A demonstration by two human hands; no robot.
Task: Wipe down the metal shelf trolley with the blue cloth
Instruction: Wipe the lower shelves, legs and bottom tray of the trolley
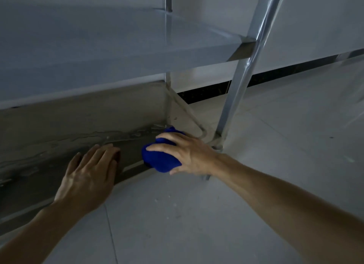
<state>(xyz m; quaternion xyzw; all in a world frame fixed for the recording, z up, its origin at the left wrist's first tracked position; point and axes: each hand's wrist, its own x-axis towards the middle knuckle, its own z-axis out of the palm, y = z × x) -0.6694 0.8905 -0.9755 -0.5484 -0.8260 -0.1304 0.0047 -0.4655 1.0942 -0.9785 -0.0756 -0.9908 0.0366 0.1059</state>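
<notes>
The metal shelf trolley fills the upper left, with an upper shelf point(118, 47) and a bottom shelf point(59, 145) that carries wet streaks. My right hand point(187, 153) presses a bunched blue cloth point(159, 161) onto the bottom shelf's right front corner, fingers spread over the cloth. My left hand point(90, 177) lies flat, fingers apart, on the bottom shelf's front edge, left of the cloth and holding nothing.
A shiny upright post point(244, 70) of the trolley rises just right of the cloth, with its foot point(216, 145) on the pale tiled floor point(197, 224). A white wall with a dark skirting strip point(266, 78) runs behind.
</notes>
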